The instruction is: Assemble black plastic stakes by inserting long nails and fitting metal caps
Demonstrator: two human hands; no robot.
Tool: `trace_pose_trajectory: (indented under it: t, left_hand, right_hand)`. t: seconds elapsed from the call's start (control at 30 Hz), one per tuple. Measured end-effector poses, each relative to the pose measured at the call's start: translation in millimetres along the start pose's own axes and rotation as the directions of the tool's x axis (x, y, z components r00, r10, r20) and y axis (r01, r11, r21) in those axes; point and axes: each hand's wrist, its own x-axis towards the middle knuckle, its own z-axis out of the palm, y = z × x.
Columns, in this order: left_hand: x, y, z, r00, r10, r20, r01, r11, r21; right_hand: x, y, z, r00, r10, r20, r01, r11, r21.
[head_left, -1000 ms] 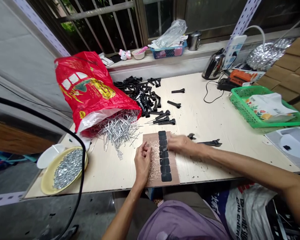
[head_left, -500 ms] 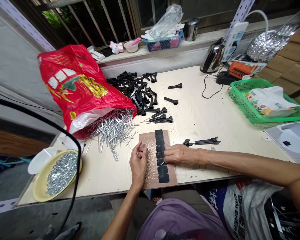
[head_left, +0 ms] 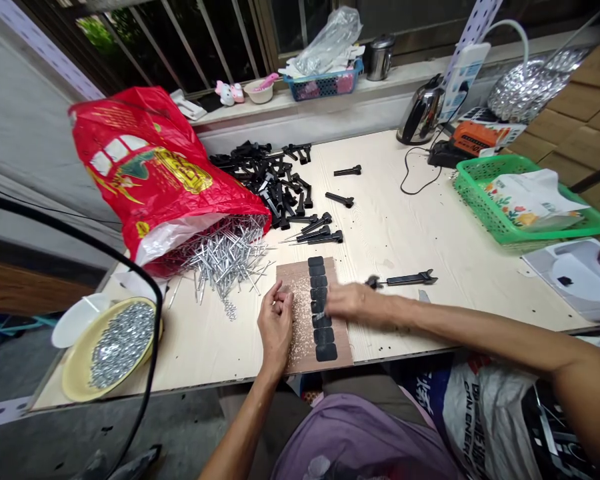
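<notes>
A brown board (head_left: 341,347) lies at the table's front edge, bearing a column of black rounded pads (head_left: 326,352) and many tiny beige grains (head_left: 301,327). My left hand (head_left: 276,327) rests at the board's left edge, fingers curled and thumb against the index finger; what it holds, if anything, is hidden. Over the pads' right side is my right hand (head_left: 355,305), blurred, with its fingers bent together and their tips mostly out of sight. A small silvery piece (head_left: 320,316) shows by those fingertips. Just beyond the right hand lies a black wrench-shaped piece (head_left: 410,279).
Silvery pins (head_left: 225,257) spill from a red bag (head_left: 145,167) at left. Black wrench-shaped parts (head_left: 280,187) are heaped behind. A yellow bowl (head_left: 73,373) holds small silvery parts. A green basket (head_left: 523,233) and a kettle (head_left: 420,113) stand at right.
My right hand has shifted slightly up and is now smeared by motion. My left hand stays in place on the board. The whole view has moved a little.
</notes>
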Motion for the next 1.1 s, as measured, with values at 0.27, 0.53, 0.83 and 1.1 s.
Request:
trace_pose_trajectory:
  t: [0.27, 0.53, 0.83, 1.1]
  left_hand:
    - [0.0, 0.8, 0.0, 1.000, 0.007, -0.012, -0.007, 1.000, 0.002]
    - [0.6, 0.4, 0.5, 1.000, 0.013, -0.002, -0.013, 1.000, 0.008]
    - [0.4, -0.6, -2.4, 1.000, 0.014, -0.021, -0.013, 0.999, 0.029]
    - [-3.7, 4.7, -2.9, 0.999, -0.040, -0.002, 0.040, 0.996, -0.085]
  right_hand:
    - [4.8, 13.1, -14.2, 0.974, 0.193, -0.117, -0.197, 0.980, -0.021]
    - [-2.0, -13.4, 0.0, 0.998, -0.053, 0.046, 0.055, 0.998, -0.035]
    - [-40.3, 9.2, -39.3, 0.974, 0.228, 0.015, -0.228, 0.973, 0.030]
    - [10.3, 62.0, -58.3, 0.916, 0.336, -0.217, -0.381, 0.900, -0.214]
